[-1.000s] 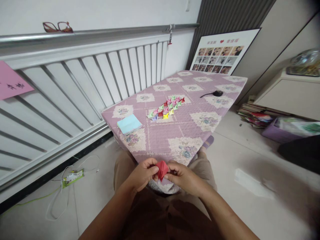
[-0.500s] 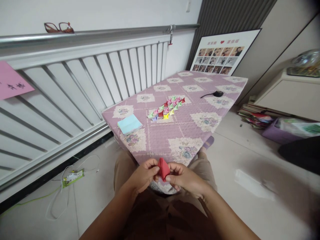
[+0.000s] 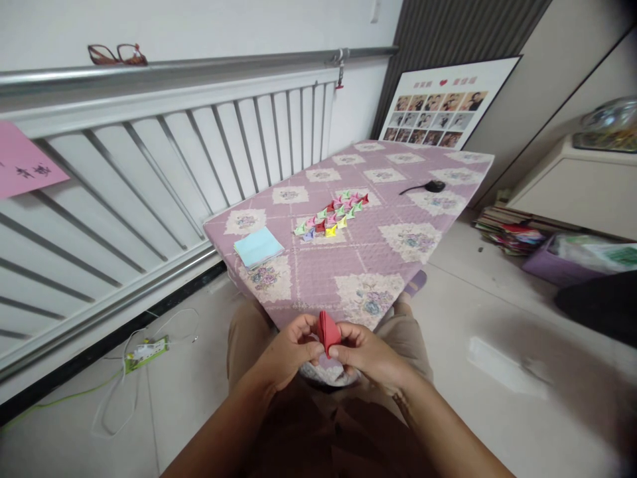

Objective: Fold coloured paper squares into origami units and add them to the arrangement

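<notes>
A folded piece of red origami paper (image 3: 328,334) is pinched between both hands, just over the near edge of the table. My left hand (image 3: 296,344) grips its left side with thumb and fingers. On its right side, my right hand (image 3: 359,348) holds the lower part, the thumb near the bottom tip. The paper stands upright with several layers showing. Farther up the cloth lie rows of small folded paper pieces (image 3: 331,218) in red, pink, green, yellow and lilac. Left of them is a stack of light blue paper squares (image 3: 259,248).
A purple flowered cloth (image 3: 318,279) covers the table. Against its left side stands a white radiator (image 3: 199,146). A black corded object (image 3: 434,186) lies at the far right. On the floor are a power strip (image 3: 146,354) with cables and a purple bin (image 3: 557,261).
The red paper has turned slightly and shifted a little to the right and up. My left fingers have moved along its left side; the right hand stays on it.
</notes>
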`<state>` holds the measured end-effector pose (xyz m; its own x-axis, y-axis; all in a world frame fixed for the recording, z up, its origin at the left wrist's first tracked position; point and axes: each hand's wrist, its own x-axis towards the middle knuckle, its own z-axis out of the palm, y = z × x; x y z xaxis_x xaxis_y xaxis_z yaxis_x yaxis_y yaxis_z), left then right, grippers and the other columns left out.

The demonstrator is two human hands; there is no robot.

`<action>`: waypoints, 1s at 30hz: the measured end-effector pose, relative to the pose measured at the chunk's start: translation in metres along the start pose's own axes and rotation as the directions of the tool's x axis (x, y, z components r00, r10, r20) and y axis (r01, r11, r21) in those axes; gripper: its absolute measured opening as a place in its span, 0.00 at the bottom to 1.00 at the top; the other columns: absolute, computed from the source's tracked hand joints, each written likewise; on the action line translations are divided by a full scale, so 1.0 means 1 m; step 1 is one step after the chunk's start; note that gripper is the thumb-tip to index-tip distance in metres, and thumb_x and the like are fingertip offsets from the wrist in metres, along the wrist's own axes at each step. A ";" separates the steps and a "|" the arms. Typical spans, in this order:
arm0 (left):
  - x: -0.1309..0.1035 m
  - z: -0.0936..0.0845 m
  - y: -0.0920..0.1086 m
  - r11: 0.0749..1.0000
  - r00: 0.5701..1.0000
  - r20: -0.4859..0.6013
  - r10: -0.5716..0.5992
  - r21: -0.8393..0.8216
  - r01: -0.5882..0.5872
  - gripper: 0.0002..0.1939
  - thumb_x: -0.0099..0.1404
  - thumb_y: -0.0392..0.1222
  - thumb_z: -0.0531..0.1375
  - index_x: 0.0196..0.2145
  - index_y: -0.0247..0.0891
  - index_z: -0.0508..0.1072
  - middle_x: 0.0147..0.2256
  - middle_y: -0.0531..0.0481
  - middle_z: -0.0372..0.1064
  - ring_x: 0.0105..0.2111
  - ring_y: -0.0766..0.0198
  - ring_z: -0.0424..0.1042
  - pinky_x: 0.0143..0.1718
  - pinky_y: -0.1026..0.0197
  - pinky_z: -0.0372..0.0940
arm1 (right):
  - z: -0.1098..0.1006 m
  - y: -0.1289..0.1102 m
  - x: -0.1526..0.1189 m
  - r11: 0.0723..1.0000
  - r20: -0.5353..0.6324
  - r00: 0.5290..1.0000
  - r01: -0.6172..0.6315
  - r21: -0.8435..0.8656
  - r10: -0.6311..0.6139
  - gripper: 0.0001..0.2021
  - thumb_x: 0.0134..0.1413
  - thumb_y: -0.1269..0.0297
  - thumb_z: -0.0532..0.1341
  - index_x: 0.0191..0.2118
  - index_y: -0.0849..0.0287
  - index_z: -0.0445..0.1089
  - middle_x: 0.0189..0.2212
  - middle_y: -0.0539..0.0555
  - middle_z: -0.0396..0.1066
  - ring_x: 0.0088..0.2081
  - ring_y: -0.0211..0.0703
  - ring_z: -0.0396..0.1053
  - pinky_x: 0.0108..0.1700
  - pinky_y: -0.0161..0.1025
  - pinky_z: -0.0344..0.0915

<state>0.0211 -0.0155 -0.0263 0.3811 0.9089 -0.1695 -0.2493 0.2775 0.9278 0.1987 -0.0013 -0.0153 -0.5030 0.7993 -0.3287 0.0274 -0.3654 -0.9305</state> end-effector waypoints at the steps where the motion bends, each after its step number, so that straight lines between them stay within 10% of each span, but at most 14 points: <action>1: 0.000 0.000 -0.001 1.000 1.000 0.002 0.002 0.011 -0.002 0.16 0.53 0.32 0.61 0.41 0.36 0.68 0.35 0.52 0.66 0.27 0.72 0.62 0.28 0.67 0.58 | 0.000 0.000 0.000 1.000 0.005 1.000 0.007 0.008 -0.007 0.20 0.39 0.50 0.70 0.31 0.60 0.68 0.24 0.46 0.66 0.22 0.29 0.59 0.21 0.28 0.60; 30: 0.003 -0.016 0.007 0.987 0.967 0.211 -0.141 -0.042 0.153 0.14 0.50 0.43 0.67 0.32 0.32 0.72 0.22 0.54 0.62 0.22 0.72 0.57 0.26 0.67 0.53 | -0.006 -0.009 -0.009 0.991 0.245 0.961 0.131 0.018 -0.131 0.18 0.46 0.50 0.67 0.35 0.62 0.72 0.28 0.49 0.68 0.30 0.34 0.61 0.33 0.32 0.58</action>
<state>0.0063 -0.0060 -0.0252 0.5920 0.7740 -0.2248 -0.2248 0.4264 0.8762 0.2084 -0.0023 -0.0051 -0.6983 0.6990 -0.1541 -0.0542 -0.2664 -0.9623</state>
